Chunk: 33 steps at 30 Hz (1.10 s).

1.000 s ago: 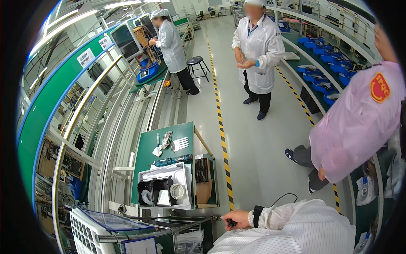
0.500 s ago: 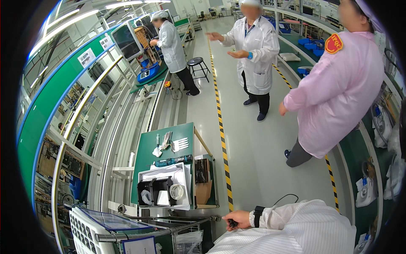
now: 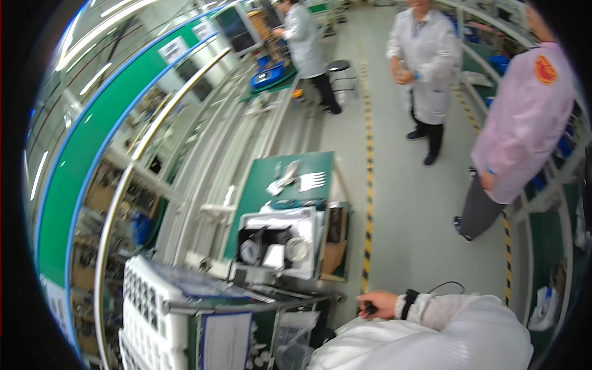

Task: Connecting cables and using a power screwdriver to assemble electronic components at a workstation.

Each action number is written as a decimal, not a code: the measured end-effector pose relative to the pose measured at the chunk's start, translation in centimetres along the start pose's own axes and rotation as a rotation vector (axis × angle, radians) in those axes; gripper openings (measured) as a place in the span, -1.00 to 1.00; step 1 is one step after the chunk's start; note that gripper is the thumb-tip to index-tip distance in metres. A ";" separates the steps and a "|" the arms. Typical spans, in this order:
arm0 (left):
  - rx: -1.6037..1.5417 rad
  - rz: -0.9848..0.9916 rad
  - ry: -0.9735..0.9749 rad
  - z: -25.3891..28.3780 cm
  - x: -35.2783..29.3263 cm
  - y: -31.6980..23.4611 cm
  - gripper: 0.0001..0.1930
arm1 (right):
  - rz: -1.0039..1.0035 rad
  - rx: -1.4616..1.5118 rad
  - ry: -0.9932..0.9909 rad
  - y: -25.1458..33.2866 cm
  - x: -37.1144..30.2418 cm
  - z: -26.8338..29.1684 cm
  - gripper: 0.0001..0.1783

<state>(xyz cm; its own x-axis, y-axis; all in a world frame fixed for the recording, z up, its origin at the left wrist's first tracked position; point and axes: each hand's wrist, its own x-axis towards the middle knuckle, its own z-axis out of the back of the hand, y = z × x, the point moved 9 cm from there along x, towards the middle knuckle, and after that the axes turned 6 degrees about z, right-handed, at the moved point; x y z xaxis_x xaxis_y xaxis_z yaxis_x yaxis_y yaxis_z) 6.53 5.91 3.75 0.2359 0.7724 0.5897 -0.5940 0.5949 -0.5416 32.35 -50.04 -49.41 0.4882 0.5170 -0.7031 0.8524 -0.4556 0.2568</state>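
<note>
My right hand point(image 3: 381, 304) is at the lower middle, fingers closed round a small black object point(image 3: 369, 308) whose kind I cannot make out. A black band point(image 3: 407, 303) circles that wrist, and a thin black cable point(image 3: 449, 283) loops out behind the forearm. Just left of the hand ends the metal rail of a wire-frame cart point(image 3: 296, 303), which carries white trays point(image 3: 145, 302) and a blue-edged paper sheet point(image 3: 225, 342). The hand appears apart from the rail. My left hand is out of the picture.
Ahead stands a green-topped table point(image 3: 259, 185) with a white tray point(image 3: 314, 237) of black bins and a power screwdriver point(image 3: 299, 203). Two people in white coats point(image 3: 428, 68) point(image 3: 304, 43) and one in pink point(image 3: 524, 129) stand farther off. Striped floor tape point(image 3: 370, 203) runs along the aisle.
My view has turned, so the scene sits further right and the cart shows more. The middle person has brought their hands together; the person in pink has lowered an arm. My right hand keeps its grip.
</note>
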 end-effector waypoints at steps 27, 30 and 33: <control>-0.933 0.142 -0.176 2.0 -0.2 4.3 -0.65 | -0.070 -0.208 0.142 1.2 0.9 -3.3 -0.87; -1.310 0.221 -0.208 6.8 -5.2 5.9 -0.65 | -0.098 -0.332 0.213 0.1 1.6 -6.8 -0.87; -1.555 0.355 -0.191 9.0 -14.6 4.6 -0.75 | -0.188 -0.514 0.182 -1.4 2.6 -8.2 -0.89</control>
<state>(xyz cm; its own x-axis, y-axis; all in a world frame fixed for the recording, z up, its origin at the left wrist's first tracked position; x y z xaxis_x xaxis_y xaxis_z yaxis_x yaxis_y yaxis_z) -6.58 -4.61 -1.93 0.0974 0.9473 0.3053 0.7536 0.1302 -0.6443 33.98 -42.13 -46.12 0.3053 0.6921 -0.6541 0.8869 0.0434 0.4598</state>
